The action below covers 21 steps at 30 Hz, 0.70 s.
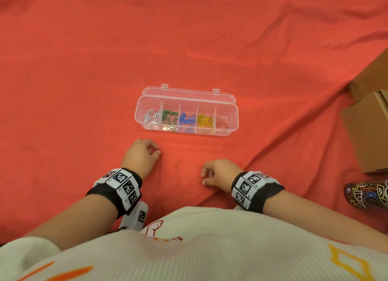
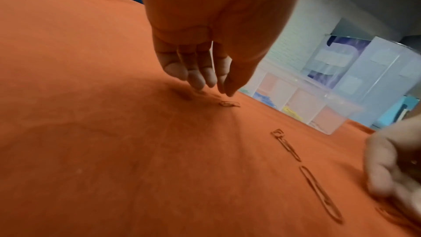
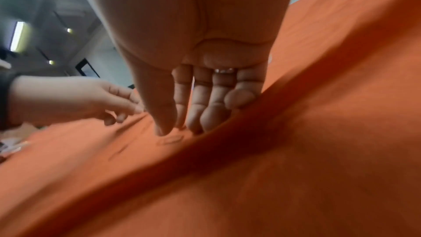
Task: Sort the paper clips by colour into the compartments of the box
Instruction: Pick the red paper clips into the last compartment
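From the head view, we have the clear box (image 1: pixel 186 112) open on the red cloth (image 1: pixel 84 70), lid folded back so all five compartments are reachable. White, green, blue, yellow and red clips occupy one compartment each, left to right. Only red clips remain loose, and they lie between our hands, hard to pick out against the cloth. Our left hand (image 1: pixel 140 154) sits with fingers curled beside one loose clip (image 1: pixel 162 154); our right hand (image 1: pixel 216 174) curls beside another (image 1: pixel 199 182). We judge both hands are placed to pick at once.

Along the left wrist view, our fingertips (image 2: pixel 198 82) hang together just above the cloth, with the clip (image 2: pixel 229 104) lying free beyond them: nothing is held. Two further clips (image 2: pixel 286 144) (image 2: pixel 321 194) lie in line toward the right hand.

Along the right wrist view, the thumb (image 3: pixel 161 114) and fingers point down, close together but not closed, with the clip (image 3: pixel 170 139) flat below them, not yet pinched.
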{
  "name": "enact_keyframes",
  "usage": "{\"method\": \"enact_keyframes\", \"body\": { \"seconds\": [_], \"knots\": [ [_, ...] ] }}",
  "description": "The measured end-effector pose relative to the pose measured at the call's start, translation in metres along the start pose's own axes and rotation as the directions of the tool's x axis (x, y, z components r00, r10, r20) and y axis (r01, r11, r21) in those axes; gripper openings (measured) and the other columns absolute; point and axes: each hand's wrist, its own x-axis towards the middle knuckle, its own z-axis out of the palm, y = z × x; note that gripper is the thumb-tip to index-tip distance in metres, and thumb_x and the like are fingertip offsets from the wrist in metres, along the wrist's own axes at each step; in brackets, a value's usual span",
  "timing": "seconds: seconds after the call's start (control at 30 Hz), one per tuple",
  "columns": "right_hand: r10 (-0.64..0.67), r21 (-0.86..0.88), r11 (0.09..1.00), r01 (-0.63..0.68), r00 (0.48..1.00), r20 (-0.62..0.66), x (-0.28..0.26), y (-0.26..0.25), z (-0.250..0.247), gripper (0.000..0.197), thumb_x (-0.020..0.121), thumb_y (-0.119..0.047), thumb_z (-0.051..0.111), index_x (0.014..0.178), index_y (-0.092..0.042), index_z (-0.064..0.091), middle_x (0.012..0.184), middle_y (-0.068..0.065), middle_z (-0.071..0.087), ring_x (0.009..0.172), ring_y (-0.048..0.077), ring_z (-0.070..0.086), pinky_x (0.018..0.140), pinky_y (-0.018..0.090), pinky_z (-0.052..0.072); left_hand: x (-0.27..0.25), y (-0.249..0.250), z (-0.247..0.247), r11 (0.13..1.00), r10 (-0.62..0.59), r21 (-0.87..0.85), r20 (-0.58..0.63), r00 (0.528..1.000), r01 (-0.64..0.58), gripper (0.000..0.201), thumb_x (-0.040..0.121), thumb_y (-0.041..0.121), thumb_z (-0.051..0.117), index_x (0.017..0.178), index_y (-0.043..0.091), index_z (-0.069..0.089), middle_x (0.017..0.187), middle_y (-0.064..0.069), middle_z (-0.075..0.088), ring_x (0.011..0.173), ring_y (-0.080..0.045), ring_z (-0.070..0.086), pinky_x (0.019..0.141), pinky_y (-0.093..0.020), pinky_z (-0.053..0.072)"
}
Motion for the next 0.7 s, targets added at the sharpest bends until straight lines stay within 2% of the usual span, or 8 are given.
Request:
{"method": "enact_keyframes", "body": {
  "seconds": [0.1,0.2,0.27,0.4,0.5,0.57,0.63,0.7],
  "knots": [
    [0.025,-0.076,0.997,-0.027,0.999,-0.032,0.001,-0.003,0.010,0.012,0.077,-0.028,0.068,0.086,-0.023,0.063,0.080,-0.008,0.052,0.082,0.019,0.056,0.075,0.029,0.043,0.004,0.001,0.004,0.999,-0.011,-0.040,0.025,1.000,0.012,0.017,0.073,0.019,0.072,0.086,0.013,0.062,0.072,0.003,0.047,0.079,-0.017,0.047,0.073,-0.028,0.037],
    [0.035,-0.111,0.993,-0.036,0.999,-0.015,-0.001,-0.008,0.011,0.006,0.079,-0.025,0.065,0.083,-0.021,0.064,0.085,-0.002,0.059,0.086,0.020,0.059,0.075,0.027,0.042,0.005,-0.002,0.009,0.998,-0.038,-0.042,0.068,0.997,0.041,0.015,0.072,0.021,0.074,0.081,0.014,0.063,0.086,-0.004,0.049,0.072,-0.017,0.049,0.070,-0.028,0.037],
    [0.040,-0.117,0.992,-0.040,0.999,-0.008,0.000,-0.012,0.007,0.009,0.080,-0.022,0.064,0.086,-0.016,0.067,0.094,0.003,0.068,0.090,0.022,0.062,0.074,0.024,0.039,0.004,-0.004,0.010,0.998,-0.041,-0.033,0.088,0.995,0.044,0.011,0.074,0.021,0.072,0.077,0.014,0.064,0.088,-0.004,0.050,0.073,-0.017,0.050,0.071,-0.027,0.036],
    [0.043,0.002,0.999,-0.043,0.993,-0.109,0.006,-0.026,-0.004,0.009,0.078,-0.017,0.066,0.087,-0.015,0.068,0.096,0.005,0.071,0.093,0.021,0.063,0.079,0.024,0.043,-0.003,-0.004,0.006,0.998,0.041,-0.051,0.203,0.978,-0.032,0.014,0.073,0.021,0.072,0.067,0.022,0.060,0.075,0.004,0.054,0.071,-0.015,0.053,0.064,-0.025,0.038],
    [0.023,0.068,0.998,-0.011,0.985,-0.170,0.014,-0.038,-0.011,0.016,0.080,-0.014,0.066,0.095,-0.014,0.069,0.098,0.006,0.072,0.084,0.017,0.059,0.075,0.022,0.040,-0.018,0.001,0.003,0.981,0.192,-0.109,0.394,0.899,-0.162,0.013,0.071,0.021,0.075,0.070,0.025,0.062,0.065,0.012,0.056,0.060,0.000,0.051,0.060,-0.014,0.038],
    [0.004,0.060,0.998,0.008,0.982,-0.187,0.021,-0.046,-0.012,0.020,0.081,-0.015,0.065,0.101,-0.015,0.069,0.101,0.006,0.072,0.089,0.019,0.061,0.079,0.023,0.040,-0.027,0.006,0.004,0.965,0.261,-0.115,0.483,0.836,-0.235,0.014,0.070,0.022,0.076,0.079,0.024,0.066,0.066,0.012,0.057,0.059,0.003,0.050,0.061,-0.012,0.038],
    [-0.007,0.046,0.999,0.015,0.986,-0.169,0.027,-0.053,-0.011,0.022,0.083,-0.016,0.063,0.104,-0.018,0.069,0.104,0.006,0.071,0.097,0.022,0.063,0.083,0.024,0.043,-0.034,0.008,0.007,0.945,0.310,-0.082,0.540,0.782,-0.318,0.021,0.072,0.023,0.073,0.092,0.024,0.066,0.075,0.010,0.058,0.065,0.000,0.051,0.064,-0.015,0.038],
    [-0.017,0.041,0.999,0.023,0.989,-0.149,0.031,-0.058,-0.008,0.023,0.085,-0.015,0.061,0.105,-0.019,0.069,0.104,0.006,0.071,0.098,0.021,0.063,0.084,0.024,0.044,-0.036,0.010,0.010,0.905,0.342,0.002,0.594,0.728,-0.426,0.026,0.076,0.023,0.069,0.102,0.024,0.065,0.091,0.003,0.062,0.082,-0.010,0.056,0.075,-0.022,0.041]
  ]
}}
